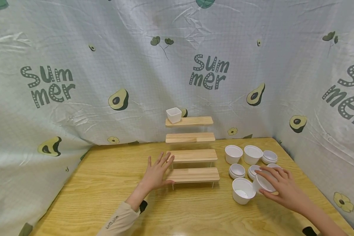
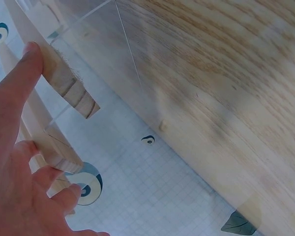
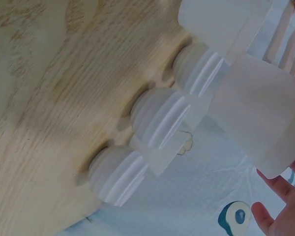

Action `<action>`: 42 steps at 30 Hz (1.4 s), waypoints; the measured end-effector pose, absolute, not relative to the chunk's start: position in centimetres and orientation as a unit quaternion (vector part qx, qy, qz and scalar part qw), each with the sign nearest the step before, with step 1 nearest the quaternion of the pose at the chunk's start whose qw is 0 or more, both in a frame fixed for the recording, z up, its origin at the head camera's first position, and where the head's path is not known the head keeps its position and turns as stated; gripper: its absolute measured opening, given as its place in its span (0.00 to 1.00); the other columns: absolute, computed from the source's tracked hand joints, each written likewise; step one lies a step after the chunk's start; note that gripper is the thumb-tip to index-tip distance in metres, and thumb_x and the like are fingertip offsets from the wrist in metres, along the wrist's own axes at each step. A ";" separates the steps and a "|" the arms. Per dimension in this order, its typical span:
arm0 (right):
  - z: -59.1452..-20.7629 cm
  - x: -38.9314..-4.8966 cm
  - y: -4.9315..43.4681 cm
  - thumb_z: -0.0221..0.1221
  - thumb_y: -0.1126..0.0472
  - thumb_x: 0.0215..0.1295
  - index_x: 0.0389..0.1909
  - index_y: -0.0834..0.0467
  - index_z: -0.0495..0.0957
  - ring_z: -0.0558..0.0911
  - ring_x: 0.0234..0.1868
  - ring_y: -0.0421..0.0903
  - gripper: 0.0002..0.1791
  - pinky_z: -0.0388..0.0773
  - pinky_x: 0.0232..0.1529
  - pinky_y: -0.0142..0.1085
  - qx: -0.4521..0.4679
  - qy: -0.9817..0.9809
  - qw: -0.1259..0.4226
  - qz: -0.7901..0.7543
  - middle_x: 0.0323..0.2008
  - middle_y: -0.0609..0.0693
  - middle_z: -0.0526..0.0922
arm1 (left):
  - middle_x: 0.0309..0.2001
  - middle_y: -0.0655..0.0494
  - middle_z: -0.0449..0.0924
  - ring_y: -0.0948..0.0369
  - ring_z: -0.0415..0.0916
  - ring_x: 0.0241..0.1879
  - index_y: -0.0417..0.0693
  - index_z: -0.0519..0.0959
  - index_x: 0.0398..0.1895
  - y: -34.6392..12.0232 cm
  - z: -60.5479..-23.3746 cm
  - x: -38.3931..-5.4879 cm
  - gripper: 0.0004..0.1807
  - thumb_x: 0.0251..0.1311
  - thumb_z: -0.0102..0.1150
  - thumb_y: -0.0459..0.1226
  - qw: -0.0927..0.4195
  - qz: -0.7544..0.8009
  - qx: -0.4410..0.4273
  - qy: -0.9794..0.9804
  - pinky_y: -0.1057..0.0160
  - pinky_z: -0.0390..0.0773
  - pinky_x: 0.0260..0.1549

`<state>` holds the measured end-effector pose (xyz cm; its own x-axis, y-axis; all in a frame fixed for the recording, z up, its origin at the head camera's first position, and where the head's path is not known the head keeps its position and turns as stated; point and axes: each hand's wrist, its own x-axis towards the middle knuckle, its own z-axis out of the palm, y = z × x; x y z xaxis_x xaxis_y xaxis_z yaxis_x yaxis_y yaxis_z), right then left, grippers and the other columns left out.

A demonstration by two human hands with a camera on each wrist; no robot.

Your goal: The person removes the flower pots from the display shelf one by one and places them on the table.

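A wooden stepped rack (image 1: 191,155) with clear supports stands mid-table. At its left end is my left hand (image 1: 156,173), fingers spread; in the left wrist view, the thumb (image 2: 32,54) touches one plank's edge and the fingers lie by another plank (image 2: 54,142). My right hand (image 1: 283,188) holds a round white cup (image 1: 262,184) between thumb and fingers, tilted, just right of a standing white cup (image 1: 243,193). The held cup (image 3: 260,113) shows its side in the right wrist view, low white jars (image 3: 160,118) beyond it.
A square white bowl (image 1: 174,115) sits at the left of the top plank. Behind the right hand stand two more white cups (image 1: 233,154) and several low white jars (image 1: 237,171). A printed cloth (image 1: 153,75) hangs behind and beside the table (image 1: 112,183).
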<state>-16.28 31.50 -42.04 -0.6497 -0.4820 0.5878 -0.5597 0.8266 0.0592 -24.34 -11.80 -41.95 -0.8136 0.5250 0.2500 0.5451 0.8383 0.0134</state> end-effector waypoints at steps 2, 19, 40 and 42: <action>-42.1 -16.3 31.7 0.68 0.49 0.38 0.54 0.48 0.71 0.65 0.49 0.48 0.36 0.55 0.40 0.46 0.286 -0.906 0.305 0.065 0.50 0.51 0.72 | 0.69 0.51 0.49 0.48 0.47 0.68 0.51 0.52 0.68 -11.8 -42.0 -24.4 0.50 0.42 0.58 0.60 0.118 -0.039 -0.281 -0.951 0.31 0.48 0.56; -43.7 -16.5 33.1 0.68 0.47 0.36 0.52 0.52 0.73 0.69 0.46 0.49 0.36 0.55 0.41 0.45 0.286 -0.907 0.308 0.025 0.47 0.52 0.75 | 0.69 0.50 0.49 0.48 0.46 0.68 0.51 0.52 0.68 -12.0 -42.2 -24.6 0.51 0.42 0.58 0.61 0.125 -0.037 -0.283 -0.950 0.30 0.48 0.55; -45.7 -17.6 33.7 0.66 0.43 0.37 0.51 0.55 0.72 0.70 0.44 0.46 0.37 0.55 0.41 0.45 0.304 -0.904 0.300 -0.007 0.45 0.49 0.76 | 0.70 0.52 0.49 0.48 0.46 0.69 0.53 0.52 0.68 -11.9 -42.1 -24.4 0.50 0.42 0.59 0.60 0.119 -0.047 -0.279 -0.952 0.30 0.47 0.56; -45.7 -17.7 33.7 0.66 0.43 0.37 0.51 0.55 0.73 0.70 0.44 0.46 0.37 0.55 0.41 0.45 0.306 -0.904 0.299 -0.009 0.45 0.49 0.75 | 0.70 0.53 0.48 0.49 0.46 0.69 0.53 0.52 0.68 -11.9 -42.0 -24.4 0.50 0.42 0.59 0.60 0.118 -0.046 -0.278 -0.952 0.31 0.47 0.56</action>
<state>-17.69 33.72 -45.75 -0.6342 -0.5580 0.5352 -0.5476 0.8128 0.1986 -24.42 -11.94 -42.03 -0.8178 0.5178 0.2510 0.5396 0.8417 0.0217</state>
